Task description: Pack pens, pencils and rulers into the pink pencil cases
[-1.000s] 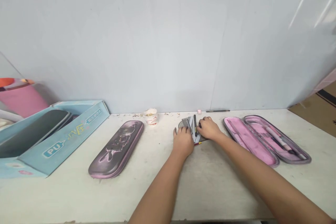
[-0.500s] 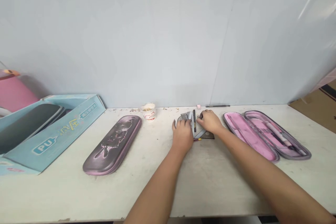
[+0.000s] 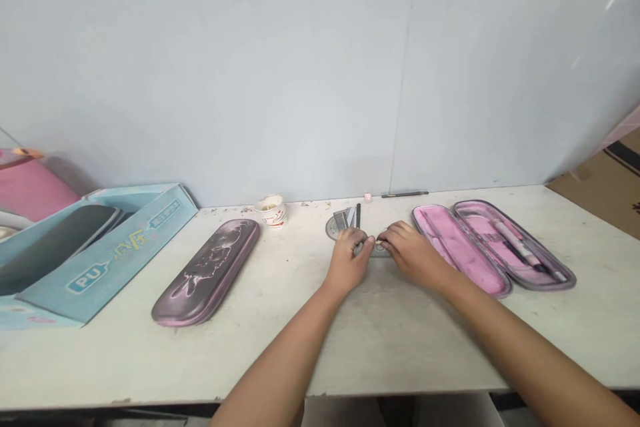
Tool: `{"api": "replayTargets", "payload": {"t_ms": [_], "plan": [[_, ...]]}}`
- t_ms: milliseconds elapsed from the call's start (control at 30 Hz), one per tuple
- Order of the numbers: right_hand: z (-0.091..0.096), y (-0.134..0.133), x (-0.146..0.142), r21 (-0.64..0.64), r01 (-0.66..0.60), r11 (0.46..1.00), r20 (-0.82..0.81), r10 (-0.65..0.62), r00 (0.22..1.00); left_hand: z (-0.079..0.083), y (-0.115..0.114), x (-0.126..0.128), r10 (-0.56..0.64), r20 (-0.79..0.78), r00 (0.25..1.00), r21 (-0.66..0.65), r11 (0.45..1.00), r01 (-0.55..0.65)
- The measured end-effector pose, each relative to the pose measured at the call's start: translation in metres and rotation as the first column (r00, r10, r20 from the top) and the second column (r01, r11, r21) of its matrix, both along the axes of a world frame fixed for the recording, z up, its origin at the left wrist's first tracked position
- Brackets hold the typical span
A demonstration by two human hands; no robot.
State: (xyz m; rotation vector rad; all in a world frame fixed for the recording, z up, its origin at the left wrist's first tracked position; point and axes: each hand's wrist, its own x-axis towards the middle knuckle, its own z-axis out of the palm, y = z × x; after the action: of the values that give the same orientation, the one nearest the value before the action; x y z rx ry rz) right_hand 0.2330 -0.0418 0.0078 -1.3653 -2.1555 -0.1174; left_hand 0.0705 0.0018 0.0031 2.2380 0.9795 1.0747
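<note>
My left hand point(image 3: 348, 259) and my right hand point(image 3: 407, 251) meet fingertip to fingertip on the white table point(image 3: 380, 327), both pinched on a small thin item between them that I cannot make out. Just behind the hands lies a small pile of grey rulers and a protractor point(image 3: 345, 220) with a dark pen on it. An open pink pencil case point(image 3: 493, 243) lies to the right of my right hand, with pens in its far half. A closed dark purple pencil case point(image 3: 207, 271) lies to the left.
A light blue cardboard box point(image 3: 95, 260) holding dark cases sits at the far left. A small paper cup point(image 3: 273, 210), a tiny pink eraser point(image 3: 368, 198) and a dark pen point(image 3: 405, 194) lie along the wall. The table's front edge runs below my forearms.
Both hands have drawn back from the ruler pile toward me and come together in a pinch. The pen they touched now lies on the pile behind them.
</note>
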Motion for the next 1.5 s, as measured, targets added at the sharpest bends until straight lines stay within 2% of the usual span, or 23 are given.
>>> {"api": "replayTargets", "payload": {"t_ms": [100,333,400,467,567,633,733,867,967,1067,1133,1233,1300,1333,1400,1433,1500], "plan": [[-0.006,-0.005,0.007,-0.013,0.027,1.0,-0.046,-0.028,0.999,0.004,-0.004,0.003,-0.062,-0.011,0.998,0.009,0.998,0.062],[-0.012,-0.008,0.011,-0.011,0.05,0.999,-0.148,-0.051,0.988,0.005,-0.009,0.007,-0.098,-0.066,0.993,0.032,0.994,0.101],[-0.011,-0.009,0.011,0.01,0.075,0.997,-0.136,-0.073,0.988,0.006,-0.007,0.005,-0.087,-0.092,0.992,0.033,0.995,0.09],[-0.01,-0.01,0.012,0.056,0.158,0.986,-0.088,-0.153,0.984,0.009,-0.001,0.003,-0.038,-0.104,0.994,0.024,0.999,0.041],[-0.008,-0.01,0.016,0.139,0.326,0.935,-0.01,-0.328,0.945,0.021,0.019,0.006,0.102,-0.16,0.982,0.036,0.995,-0.098],[-0.006,-0.009,0.021,0.174,0.405,0.898,0.023,-0.415,0.91,0.031,0.039,0.014,0.185,-0.252,0.95,0.071,0.983,-0.172],[-0.002,-0.007,0.029,0.218,0.463,0.859,0.044,-0.483,0.875,0.04,0.075,0.035,0.21,-0.444,0.871,0.15,0.976,-0.159],[0.001,-0.003,0.035,0.293,0.495,0.818,0.043,-0.528,0.848,0.032,0.12,0.069,0.341,-0.643,0.686,0.211,0.94,-0.269],[0.004,0.0,0.035,0.339,0.506,0.793,0.061,-0.556,0.829,0.023,0.14,0.089,0.402,-0.67,0.623,0.209,0.909,-0.361],[0.006,0.001,0.033,0.346,0.518,0.782,0.082,-0.575,0.814,0.019,0.148,0.099,0.431,-0.629,0.647,0.164,0.887,-0.432],[0.006,0.002,0.031,0.336,0.516,0.788,0.088,-0.572,0.815,0.022,0.148,0.101,0.396,-0.602,0.693,0.116,0.902,-0.415],[0.004,0.002,0.029,0.325,0.5,0.802,0.079,-0.55,0.831,0.034,0.137,0.094,0.288,-0.558,0.778,0.03,0.944,-0.328],[0.002,0.002,0.028,0.318,0.482,0.816,0.043,-0.521,0.853,0.044,0.122,0.084,0.145,-0.428,0.892,-0.126,0.968,-0.218],[0.001,0.003,0.028,0.317,0.474,0.822,0.011,-0.503,0.864,0.048,0.113,0.078,0.056,-0.314,0.948,-0.241,0.961,-0.137],[0.0,0.003,0.028,0.323,0.458,0.828,-0.068,-0.462,0.884,0.055,0.091,0.064,-0.078,-0.032,0.996,-0.465,0.884,0.054],[0.0,0.003,0.028,0.33,0.45,0.83,-0.105,-0.441,0.891,0.057,0.08,0.056,-0.104,0.085,0.991,-0.542,0.83,0.134],[-0.001,0.002,0.027,0.342,0.43,0.836,-0.153,-0.402,0.903,0.057,0.058,0.042,-0.106,0.215,0.971,-0.623,0.751,0.22]]}}
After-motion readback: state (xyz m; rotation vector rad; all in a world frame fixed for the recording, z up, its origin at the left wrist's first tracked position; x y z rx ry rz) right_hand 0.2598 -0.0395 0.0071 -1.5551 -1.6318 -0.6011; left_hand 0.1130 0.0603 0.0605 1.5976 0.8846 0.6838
